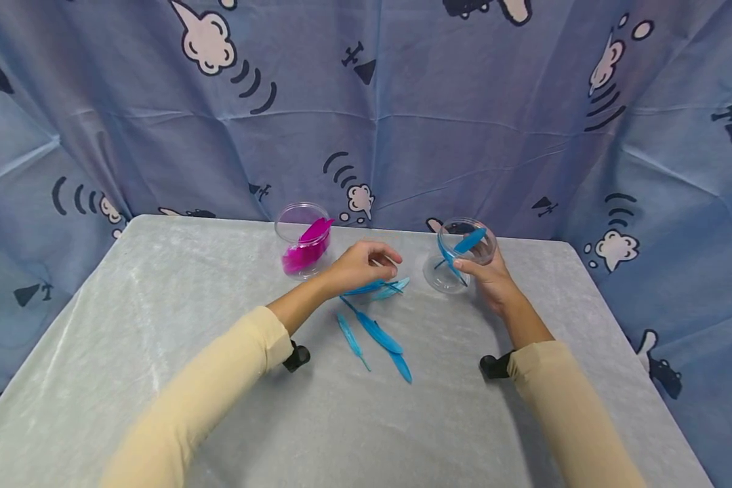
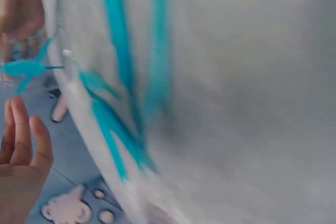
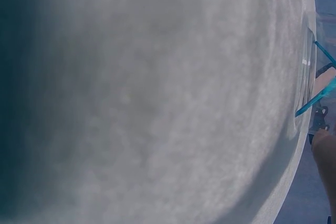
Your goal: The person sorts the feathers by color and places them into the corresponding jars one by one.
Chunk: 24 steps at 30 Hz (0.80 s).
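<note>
My right hand [image 1: 491, 274] grips a clear plastic jar [image 1: 440, 281] at the right, thumb on the near side. Blue feathers [image 1: 470, 240] stand crossed inside it, one leaning up toward the rim. My left hand [image 1: 361, 266] hovers over several blue feathers [image 1: 394, 290] in the middle of the table. Its fingers bend loosely, and the left wrist view shows nothing between the fingers [image 2: 22, 135]. Nearer to me lie more feathers, darker blue [image 1: 378, 332] and lighter blue [image 1: 352, 339]. In the right wrist view only the edge of the jar and part of the right hand [image 3: 325, 156] appear.
A second clear jar [image 1: 288, 234] with magenta feathers [image 1: 308, 251] stands at the back, left of my left hand. Pale grey cloth covers the table [image 1: 207, 298]. Behind its far edge hangs a blue patterned curtain [image 1: 305, 135].
</note>
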Available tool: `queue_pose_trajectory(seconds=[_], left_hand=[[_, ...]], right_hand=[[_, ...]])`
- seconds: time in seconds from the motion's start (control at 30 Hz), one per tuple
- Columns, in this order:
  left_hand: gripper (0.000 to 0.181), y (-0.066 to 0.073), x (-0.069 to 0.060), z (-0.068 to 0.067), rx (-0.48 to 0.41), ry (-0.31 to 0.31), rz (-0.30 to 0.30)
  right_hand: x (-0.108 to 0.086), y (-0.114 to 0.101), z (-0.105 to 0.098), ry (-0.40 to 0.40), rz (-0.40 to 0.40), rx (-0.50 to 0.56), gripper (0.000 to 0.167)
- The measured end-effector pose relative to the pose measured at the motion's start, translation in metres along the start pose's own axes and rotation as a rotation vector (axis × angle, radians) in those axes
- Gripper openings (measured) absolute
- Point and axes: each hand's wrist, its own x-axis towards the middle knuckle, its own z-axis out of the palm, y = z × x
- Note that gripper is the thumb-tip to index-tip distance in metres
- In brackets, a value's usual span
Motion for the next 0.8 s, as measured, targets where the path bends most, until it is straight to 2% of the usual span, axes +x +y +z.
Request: queue_pose_trajectory(seconds=[0.2,0.37,0.6,0.8], left_hand=[[0.022,-0.019,-0.021,-0.012,0.084,-0.084,0.028],[0.023,-0.031,-0.034,-0.017,0.119,-0.158,0.022],[0.021,-0.043,-0.044,-0.023,0.166,-0.197,0.04],[0.022,-0.047,-0.05,-0.025,0.2,-0.234,0.018]], right_hand=[[-0.001,0.0,-0.001,0.008,0.003,-0.004,0.095],[0.0,0.001,-0.001,0.014,0.005,-0.009,0.094],[0.0,0.002,0.0,0.017,0.02,-0.013,0.095],[-0.001,0.001,0.0,0.013,0.03,-0.009,0.095]])
